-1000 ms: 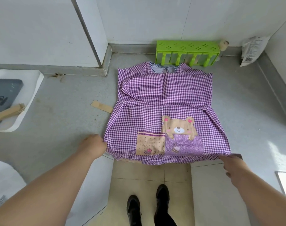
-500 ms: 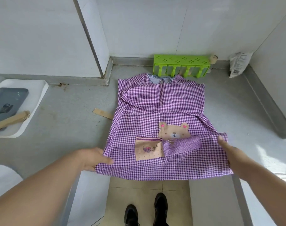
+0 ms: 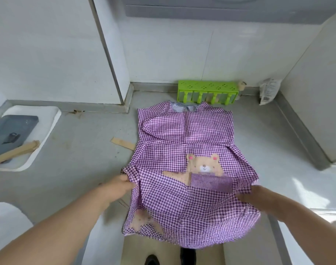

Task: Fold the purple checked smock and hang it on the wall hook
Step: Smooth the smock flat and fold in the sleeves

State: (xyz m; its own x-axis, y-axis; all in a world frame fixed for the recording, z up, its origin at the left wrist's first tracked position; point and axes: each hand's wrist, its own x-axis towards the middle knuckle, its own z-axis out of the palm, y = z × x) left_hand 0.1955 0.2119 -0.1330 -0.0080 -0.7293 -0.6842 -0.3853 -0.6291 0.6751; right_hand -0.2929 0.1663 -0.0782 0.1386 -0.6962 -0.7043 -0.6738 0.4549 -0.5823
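The purple checked smock (image 3: pixel 184 131) lies front up on the grey counter (image 3: pixel 77 150), its collar toward the back wall. A bear patch sits on its lower half. My left hand (image 3: pixel 121 185) grips the smock's lower left corner. My right hand (image 3: pixel 247 195) grips the lower right corner. Both hold the hem lifted and carried toward the collar, so the lower part doubles over and its underside hangs toward me, covering the pockets. No wall hook is visible.
A green plastic rack (image 3: pixel 207 91) stands against the back wall behind the collar, with a white packet (image 3: pixel 268 90) to its right. A strip of brown tape (image 3: pixel 123 143) lies left of the smock. A white tray (image 3: pixel 31 131) holding a dark slab sits far left.
Both hands have lifted the hem from the counter's front edge and carried it up and forward over the pockets. The head has risen, showing more of the wall.
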